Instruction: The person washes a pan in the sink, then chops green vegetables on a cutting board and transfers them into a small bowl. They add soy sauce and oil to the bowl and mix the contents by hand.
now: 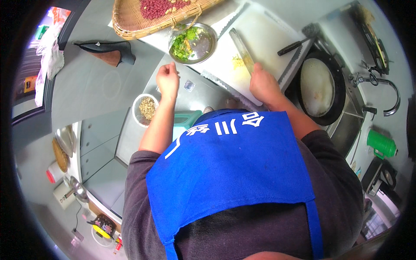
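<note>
My right hand (265,83) grips the handle end of a kitchen cleaver (242,48), whose blade lies over a white cutting board (273,35). Beside the blade is a small pile of chopped yellowish pieces (239,62), and similar bits cling to the metal. My left hand (168,79) is raised just off the near rim of a round metal plate (209,42), its fingers curled in with nothing seen in them. Chopped green herbs (183,45) and some pale bits cover the left part of that plate.
A woven bamboo tray (130,24) holds red peanuts (154,9). On my right, a black wok (341,87) contains pale liquid, near a curved faucet (395,97). A white bucket (135,112) with brownish scraps stands below my left forearm, next to a teal bin (195,115).
</note>
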Demonstrator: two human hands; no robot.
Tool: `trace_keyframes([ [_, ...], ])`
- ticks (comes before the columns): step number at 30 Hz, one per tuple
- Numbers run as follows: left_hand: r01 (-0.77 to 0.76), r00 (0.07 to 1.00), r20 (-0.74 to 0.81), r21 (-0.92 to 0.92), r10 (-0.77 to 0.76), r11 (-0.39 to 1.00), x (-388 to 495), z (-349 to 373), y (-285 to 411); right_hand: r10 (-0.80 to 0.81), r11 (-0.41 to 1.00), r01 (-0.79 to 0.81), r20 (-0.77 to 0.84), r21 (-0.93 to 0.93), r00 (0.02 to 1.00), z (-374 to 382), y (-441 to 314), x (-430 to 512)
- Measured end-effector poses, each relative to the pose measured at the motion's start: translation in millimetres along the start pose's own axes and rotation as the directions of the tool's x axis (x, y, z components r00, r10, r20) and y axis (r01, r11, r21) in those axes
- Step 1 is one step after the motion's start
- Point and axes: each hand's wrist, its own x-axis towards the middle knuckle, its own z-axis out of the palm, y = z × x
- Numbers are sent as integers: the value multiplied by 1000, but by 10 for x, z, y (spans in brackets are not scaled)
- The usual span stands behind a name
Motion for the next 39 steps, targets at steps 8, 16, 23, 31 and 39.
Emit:
trace_keyframes([
  [8,-705,685,483,252,545,663,-506,597,534,-3,999,4,-12,51,1000,-15,-34,-49],
  [16,-722,657,633,373,409,582,-350,944,691,5,999,-5,-25,31,1000,20,-98,-26],
  [23,-772,619,582,328,527,545,-324,1076,573,-16,999,18,-68,26,998,55,-61,-22],
  [31,-745,648,564,334,511,577,-340,965,578,-20,1000,20,-25,12,999,12,-76,-19],
  [39,-758,636,584,348,504,552,-349,922,550,-45,999,45,-15,-6,999,17,-79,-1],
])
